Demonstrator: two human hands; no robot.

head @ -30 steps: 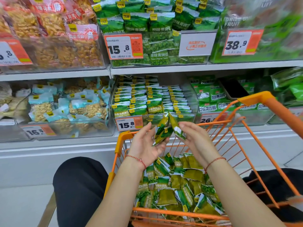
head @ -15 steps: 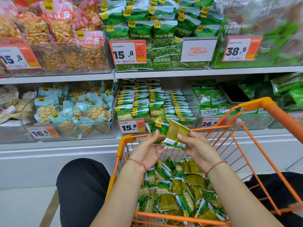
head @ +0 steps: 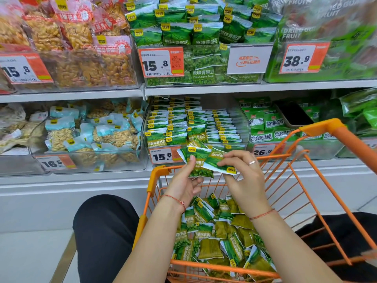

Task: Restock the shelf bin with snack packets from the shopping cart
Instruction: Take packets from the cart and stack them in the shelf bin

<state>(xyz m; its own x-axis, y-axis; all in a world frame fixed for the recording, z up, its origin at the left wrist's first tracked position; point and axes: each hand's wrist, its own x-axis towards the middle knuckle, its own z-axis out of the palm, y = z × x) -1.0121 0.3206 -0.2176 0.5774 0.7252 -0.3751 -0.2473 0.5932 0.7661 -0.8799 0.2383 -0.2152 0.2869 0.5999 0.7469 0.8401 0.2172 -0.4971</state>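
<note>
Left hand (head: 184,181) pinches a green snack packet (head: 196,163), thumb on its face. Right hand (head: 242,176) pinches a second packet (head: 219,162) overlapping the first. Both are held above the orange shopping cart (head: 318,127), just in front of the clear shelf bin (head: 245,124).

Judgement: square the two packets face-forward, label upright, before slotting them into a front row.

The bin holds rows of upright green packets. The cart holds a loose heap of packets (head: 220,233).

A shop: price tags (head: 161,62) front shelf bins (head: 195,127) of snacks.
</note>
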